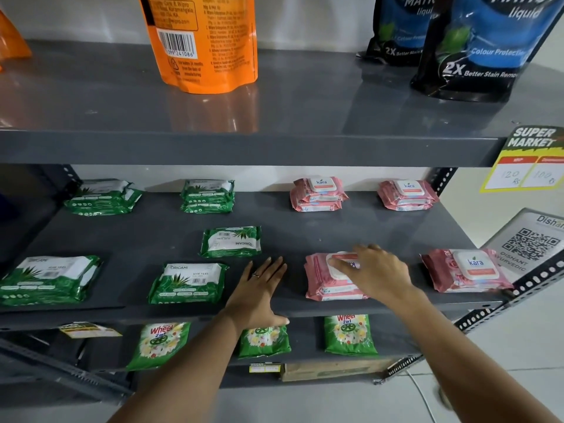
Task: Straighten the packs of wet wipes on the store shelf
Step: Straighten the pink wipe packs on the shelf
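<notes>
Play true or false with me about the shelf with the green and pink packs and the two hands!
1. The right hand lies on a pink pack at the shelf's front. True.
2. The left hand holds a green pack. False: it rests flat on the bare shelf, holding nothing.
3. One green pack lies alone, its print upside down. True.
4. All the pink packs are on the left. False: they lie on the right, the green ones on the left.
5. An orange pouch stands on the shelf above. True.
</notes>
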